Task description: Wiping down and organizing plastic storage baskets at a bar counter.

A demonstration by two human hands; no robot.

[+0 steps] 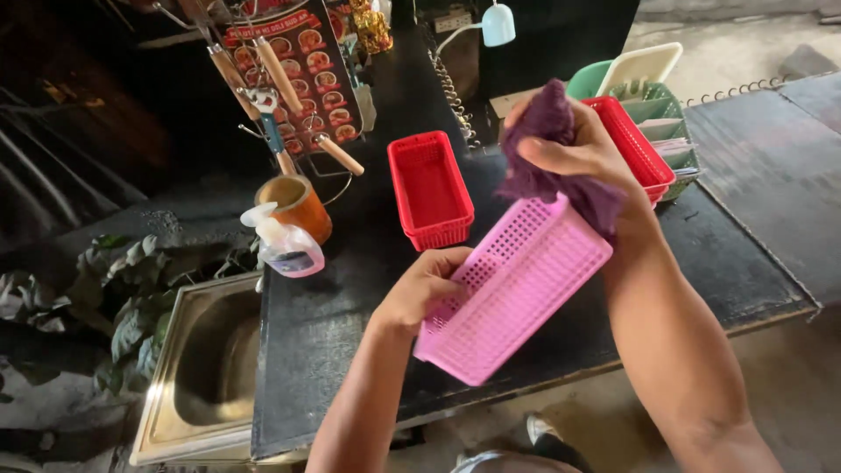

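Observation:
My left hand (425, 289) grips the near long rim of a pink perforated plastic basket (517, 293), holding it tilted above the dark counter (350, 333). My right hand (578, 149) is closed on a bunched purple cloth (552, 180), which hangs against the basket's far end. An empty red basket (429, 188) lies on the counter just beyond the pink one.
More baskets, red (635, 144), green (670, 118) and cream (639, 66), are stacked at the back right. A spray bottle (285, 245) lies by a brown cup (298, 206) and a utensil rack (272, 96). A steel sink (206, 368) sits left, with leaves (123, 289) beside it.

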